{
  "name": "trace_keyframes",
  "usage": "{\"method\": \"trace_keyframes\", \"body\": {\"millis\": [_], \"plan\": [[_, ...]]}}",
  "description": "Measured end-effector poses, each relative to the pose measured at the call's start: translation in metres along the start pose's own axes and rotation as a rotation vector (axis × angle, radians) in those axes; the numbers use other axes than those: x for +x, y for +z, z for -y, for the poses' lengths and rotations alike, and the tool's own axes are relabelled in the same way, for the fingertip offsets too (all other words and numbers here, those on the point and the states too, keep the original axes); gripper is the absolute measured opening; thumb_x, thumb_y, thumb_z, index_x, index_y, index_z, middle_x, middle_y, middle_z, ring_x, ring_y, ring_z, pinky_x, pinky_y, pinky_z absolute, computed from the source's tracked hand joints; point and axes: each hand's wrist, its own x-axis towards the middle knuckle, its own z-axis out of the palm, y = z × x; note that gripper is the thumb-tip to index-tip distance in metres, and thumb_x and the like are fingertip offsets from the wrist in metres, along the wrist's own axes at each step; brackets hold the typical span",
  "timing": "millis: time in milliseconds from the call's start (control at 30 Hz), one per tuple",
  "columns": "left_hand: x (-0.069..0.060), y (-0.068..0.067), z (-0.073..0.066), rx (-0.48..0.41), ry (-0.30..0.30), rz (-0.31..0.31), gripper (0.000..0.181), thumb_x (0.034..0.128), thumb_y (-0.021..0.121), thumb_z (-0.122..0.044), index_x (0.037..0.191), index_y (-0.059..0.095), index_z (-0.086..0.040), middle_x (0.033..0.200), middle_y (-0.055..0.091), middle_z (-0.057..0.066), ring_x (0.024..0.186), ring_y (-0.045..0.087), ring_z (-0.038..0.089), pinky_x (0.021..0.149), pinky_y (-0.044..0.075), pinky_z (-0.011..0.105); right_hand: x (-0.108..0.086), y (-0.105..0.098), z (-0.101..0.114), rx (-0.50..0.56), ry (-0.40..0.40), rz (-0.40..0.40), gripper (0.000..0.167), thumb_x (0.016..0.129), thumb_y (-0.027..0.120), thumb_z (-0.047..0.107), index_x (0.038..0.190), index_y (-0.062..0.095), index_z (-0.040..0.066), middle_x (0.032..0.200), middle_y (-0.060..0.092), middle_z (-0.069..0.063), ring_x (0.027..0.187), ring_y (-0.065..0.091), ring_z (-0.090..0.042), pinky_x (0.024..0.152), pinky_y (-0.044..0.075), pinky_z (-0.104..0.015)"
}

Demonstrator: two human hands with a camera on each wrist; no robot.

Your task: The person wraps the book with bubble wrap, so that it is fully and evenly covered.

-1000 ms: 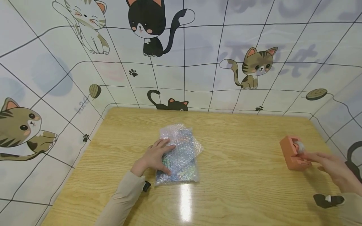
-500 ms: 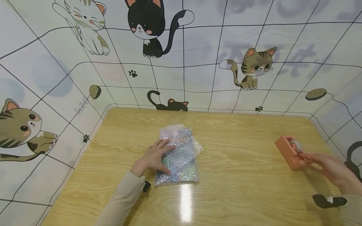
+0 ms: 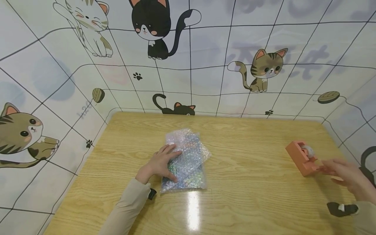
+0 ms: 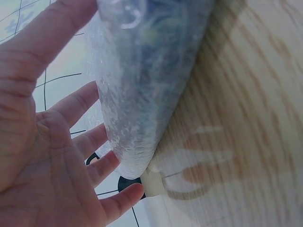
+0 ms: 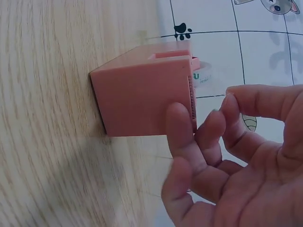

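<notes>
A bubble-wrapped packet (image 3: 191, 163) with an iridescent surface lies on the table, left of centre. Spread fingers of my left hand (image 3: 160, 164) rest on its left side; in the left wrist view that hand (image 4: 52, 156) lies against the bubble wrap (image 4: 142, 90). Over at the right, my right hand (image 3: 348, 174) is beside the coral tape dispenser (image 3: 301, 160). The right wrist view shows the thumb and index finger of this hand (image 5: 241, 156) pinching the end of a clear tape strip (image 5: 213, 96), with other fingers at the end of the dispenser (image 5: 142, 101).
The wooden table (image 3: 246, 195) is bordered by a cloth backdrop (image 3: 205, 81) with cartoon cats and grid lines, behind and at both sides. Black bands are at both wrists.
The dispenser has turned and shifted slightly left since the earliest frame. My right fingers have drawn back a little from its roll, with a short strip now between them. The left hand stays put.
</notes>
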Motion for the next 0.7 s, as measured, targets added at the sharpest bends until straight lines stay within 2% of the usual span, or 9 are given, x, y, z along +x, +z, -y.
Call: {"method": "trace_keyframes", "body": {"millis": [33, 100, 167, 267, 367, 533, 700], "plan": [[0.000, 0.000, 0.000, -0.002, 0.001, -0.001, 0.103, 0.0569, 0.087, -0.045, 0.143, 0.040, -0.016, 0.154, 0.019, 0.014, 0.139, 0.012, 0.040, 0.098, 0.026, 0.068, -0.002, 0.001, 0.002, 0.005, -0.013, -0.003, 0.044, 0.100, 0.033, 0.038, 0.100, 0.057, 0.002, 0.085, 0.060, 0.011, 0.076, 0.056, -0.009, 0.081, 0.046, -0.057], [0.000, 0.000, -0.001, -0.003, 0.003, -0.001, 0.102, 0.0570, 0.087, -0.045, 0.143, 0.040, -0.016, 0.154, 0.019, 0.014, 0.139, 0.012, 0.040, 0.098, 0.026, 0.067, -0.007, 0.004, 0.007, 0.020, -0.051, -0.004, 0.043, 0.101, 0.032, 0.030, 0.099, 0.055, -0.007, 0.083, 0.062, 0.009, 0.077, 0.059, -0.010, 0.078, 0.051, -0.047], [0.000, 0.000, 0.000, -0.006, 0.006, -0.003, 0.102, 0.0571, 0.087, -0.045, 0.143, 0.040, -0.015, 0.154, 0.019, 0.014, 0.139, 0.012, 0.040, 0.098, 0.026, 0.067, -0.010, 0.007, 0.008, 0.046, -0.087, -0.017, 0.037, 0.101, 0.032, 0.023, 0.089, 0.060, 0.002, 0.080, 0.062, 0.011, 0.070, 0.059, -0.002, 0.070, 0.054, -0.035], [0.000, 0.000, 0.000, -0.008, 0.009, -0.006, 0.102, 0.0571, 0.087, -0.045, 0.143, 0.040, -0.015, 0.154, 0.019, 0.015, 0.139, 0.012, 0.040, 0.098, 0.026, 0.067, -0.014, 0.009, 0.007, 0.135, -0.131, 0.000, 0.034, 0.101, 0.036, 0.019, 0.082, 0.064, 0.012, 0.075, 0.064, 0.011, 0.070, 0.062, -0.002, 0.065, 0.054, -0.026], [0.000, 0.001, 0.001, -0.005, 0.012, -0.009, 0.102, 0.0573, 0.087, -0.045, 0.143, 0.040, -0.015, 0.154, 0.019, 0.015, 0.139, 0.012, 0.040, 0.098, 0.026, 0.068, -0.015, 0.011, 0.003, 0.184, -0.151, 0.006, 0.031, 0.100, 0.040, 0.020, 0.081, 0.065, 0.020, 0.074, 0.066, 0.010, 0.070, 0.064, -0.003, 0.064, 0.054, -0.023], [0.000, 0.001, 0.002, 0.001, 0.016, -0.011, 0.102, 0.0576, 0.087, -0.045, 0.143, 0.040, -0.015, 0.153, 0.020, 0.015, 0.139, 0.013, 0.040, 0.098, 0.027, 0.068, -0.009, 0.009, -0.002, 0.212, -0.132, 0.021, 0.028, 0.100, 0.042, 0.022, 0.083, 0.064, 0.025, 0.075, 0.069, 0.007, 0.072, 0.065, -0.003, 0.066, 0.054, -0.024], [-0.001, 0.000, 0.000, 0.001, 0.015, -0.007, 0.102, 0.0578, 0.087, -0.044, 0.143, 0.040, -0.015, 0.153, 0.020, 0.015, 0.139, 0.013, 0.040, 0.097, 0.027, 0.067, -0.009, 0.008, 0.000, 0.145, -0.113, 0.008, 0.032, 0.101, 0.037, 0.022, 0.092, 0.064, 0.008, 0.075, 0.068, 0.005, 0.072, 0.064, -0.002, 0.066, 0.054, -0.025]]}}
